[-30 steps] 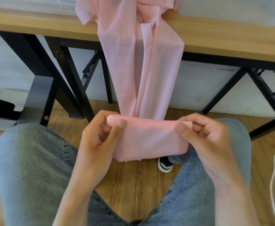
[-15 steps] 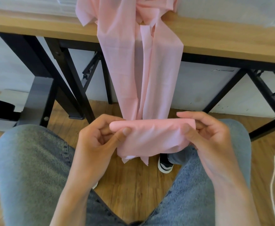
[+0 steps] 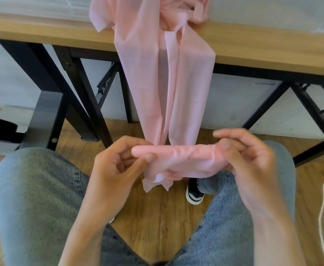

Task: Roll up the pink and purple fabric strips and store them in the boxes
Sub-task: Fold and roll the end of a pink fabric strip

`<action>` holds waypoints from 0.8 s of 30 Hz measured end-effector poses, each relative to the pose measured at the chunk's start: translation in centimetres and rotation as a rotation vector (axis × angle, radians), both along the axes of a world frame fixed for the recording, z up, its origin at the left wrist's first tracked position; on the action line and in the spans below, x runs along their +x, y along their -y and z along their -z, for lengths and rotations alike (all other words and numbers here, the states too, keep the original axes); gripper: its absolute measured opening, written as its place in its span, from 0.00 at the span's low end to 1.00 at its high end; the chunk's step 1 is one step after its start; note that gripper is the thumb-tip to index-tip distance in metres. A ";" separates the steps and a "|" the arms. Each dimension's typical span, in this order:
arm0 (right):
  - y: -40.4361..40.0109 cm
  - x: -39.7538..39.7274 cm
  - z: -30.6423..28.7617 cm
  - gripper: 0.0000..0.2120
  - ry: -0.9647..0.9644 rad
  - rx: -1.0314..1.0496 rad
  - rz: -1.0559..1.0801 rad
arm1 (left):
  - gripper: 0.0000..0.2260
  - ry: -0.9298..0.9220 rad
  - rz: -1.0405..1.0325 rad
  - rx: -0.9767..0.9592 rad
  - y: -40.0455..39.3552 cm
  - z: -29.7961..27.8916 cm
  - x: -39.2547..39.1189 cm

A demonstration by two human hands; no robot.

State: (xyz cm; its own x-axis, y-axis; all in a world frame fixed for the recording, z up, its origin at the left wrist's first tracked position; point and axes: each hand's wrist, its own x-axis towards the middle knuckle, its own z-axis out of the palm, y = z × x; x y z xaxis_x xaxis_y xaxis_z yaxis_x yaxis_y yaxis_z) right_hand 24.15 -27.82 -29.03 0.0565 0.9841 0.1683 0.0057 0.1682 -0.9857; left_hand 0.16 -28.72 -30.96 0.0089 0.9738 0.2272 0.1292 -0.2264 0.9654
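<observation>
seated at the wooden table (image 3: 253, 47), i hold the started roll (image 3: 178, 160) of the pink fabric strip (image 3: 151, 77) above my knees, its long tail running up over the table edge to a bunched heap on top. my left hand (image 3: 117, 169) pinches the roll's left end between thumb and curled fingers; my right hand (image 3: 253, 162) cups the right end, fingers bent around it, upper fingers blurred. the cloth looks thin, light and limp, likely to slacken or telescope, so i judge both ends of the roll need gripping, under light tension. no boxes or purple strip in view.
</observation>
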 end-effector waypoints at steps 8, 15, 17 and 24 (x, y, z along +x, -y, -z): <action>0.1 0.1 0.0 0.10 0.030 -0.018 -0.080 | 0.08 0.021 -0.050 -0.038 -0.1 0.5 -0.1; 0.0 -0.5 0.1 0.11 0.079 -0.046 -0.013 | 0.11 0.101 0.013 -0.070 0.0 -0.1 0.2; -0.1 -0.5 0.2 0.12 0.063 -0.057 0.008 | 0.13 0.106 0.040 -0.073 0.0 -0.1 0.0; -0.2 -0.3 0.1 0.11 -0.025 -0.123 -0.013 | 0.10 0.007 -0.037 -0.047 0.0 0.1 0.2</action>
State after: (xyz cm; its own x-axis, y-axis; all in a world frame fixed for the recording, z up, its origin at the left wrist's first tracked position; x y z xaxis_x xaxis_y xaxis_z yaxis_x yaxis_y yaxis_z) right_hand 23.82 -27.62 -29.15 0.0463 0.9979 0.0449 -0.0200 0.0459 -0.9987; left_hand 0.31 -28.67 -31.02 -0.0283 0.9831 0.1811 0.1294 -0.1760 0.9758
